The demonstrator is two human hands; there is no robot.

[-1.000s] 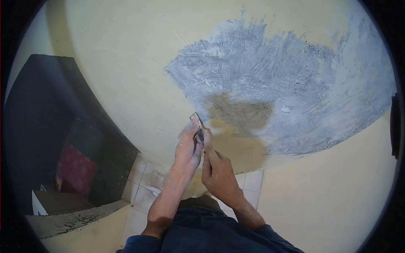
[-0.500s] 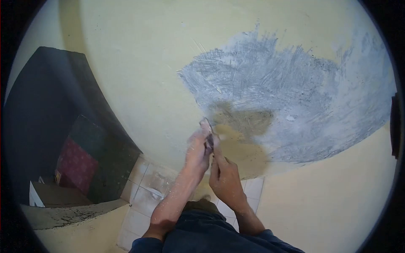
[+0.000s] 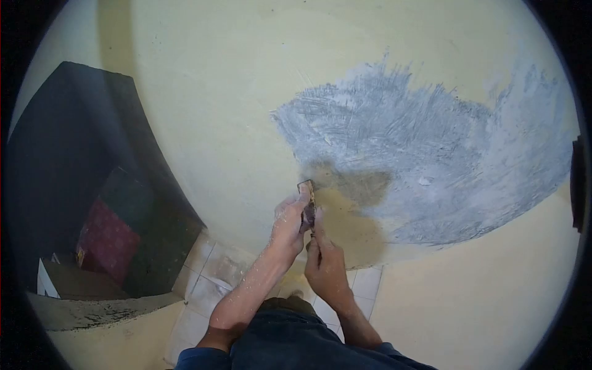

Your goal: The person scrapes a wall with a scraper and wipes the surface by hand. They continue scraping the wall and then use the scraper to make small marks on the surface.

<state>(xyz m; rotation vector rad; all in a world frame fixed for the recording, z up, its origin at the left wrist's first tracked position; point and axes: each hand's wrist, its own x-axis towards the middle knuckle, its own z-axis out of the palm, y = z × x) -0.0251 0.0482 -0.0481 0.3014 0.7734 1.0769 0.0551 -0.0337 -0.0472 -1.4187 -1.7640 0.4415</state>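
Note:
In front of the wall, both hands meet on one narrow scraper point(image 3: 310, 205). My left hand point(image 3: 288, 225) is closed around its upper part, with the thumb lying along it. White dust coats these fingers and the forearm. Lower down, my right hand point(image 3: 325, 266) is closed on the handle end, its index finger stretched up along the tool. The fingers cover much of the scraper. Just above and to the right of the hands, the cream wall point(image 3: 222, 117) carries a rough grey-white patch point(image 3: 394, 129) with many streaks. A shadow falls across its lower left part.
At left is a dark opening point(image 3: 68, 135) with a red patterned panel point(image 3: 111, 234) and a box point(image 3: 74, 279) inside. Dusty pale floor tiles point(image 3: 213, 271) lie below. A dark object point(image 3: 577, 185) stands at the right edge.
The left fingers and the scraper's upper end have shifted slightly down and show more sharply. Both hands stay closed on the tool. The view has turned a little.

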